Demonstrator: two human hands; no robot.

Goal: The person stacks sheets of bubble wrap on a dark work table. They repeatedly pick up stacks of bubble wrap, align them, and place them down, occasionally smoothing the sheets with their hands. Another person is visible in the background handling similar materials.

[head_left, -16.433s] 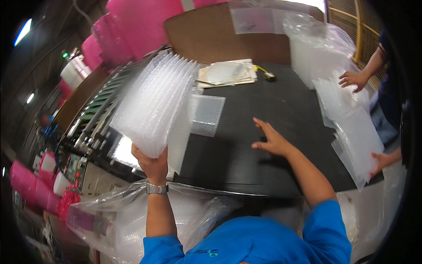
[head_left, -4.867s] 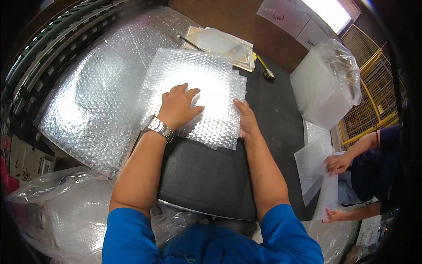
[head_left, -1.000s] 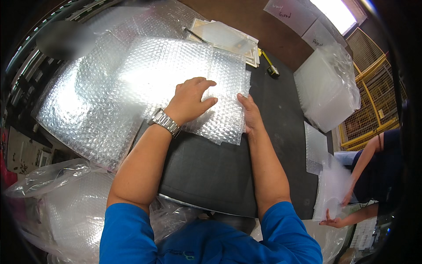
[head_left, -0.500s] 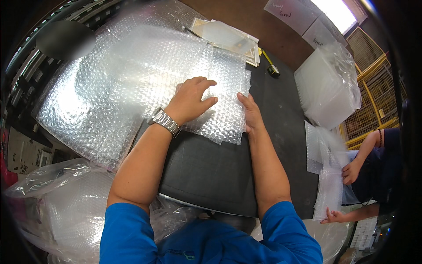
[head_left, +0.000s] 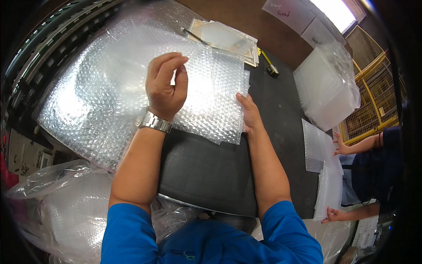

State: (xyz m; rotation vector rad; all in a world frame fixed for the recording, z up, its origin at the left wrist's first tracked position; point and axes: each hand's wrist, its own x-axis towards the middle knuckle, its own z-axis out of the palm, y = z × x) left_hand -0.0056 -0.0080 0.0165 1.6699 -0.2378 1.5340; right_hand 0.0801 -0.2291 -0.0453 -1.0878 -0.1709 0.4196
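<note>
While the right hand (head_left: 249, 112) grasps bubble-wrap sheets (head_left: 218, 104) by the edge, likely keeping them aligned, the left hand (head_left: 166, 90) hovers above, fingers (head_left: 165, 69) loosely curled, apparently empty.

A blown-out white opening (head_left: 337, 14) glares between one and two o'clock, while the bubble-wrap sheets (head_left: 209, 97) throw back harsh white patches at the centre and toward nine. Rollers (head_left: 61, 34) at ten o'clock sink into dimness; fisheye distortion bows the table's (head_left: 206, 171) near edge, and black swallows the corners.
</note>
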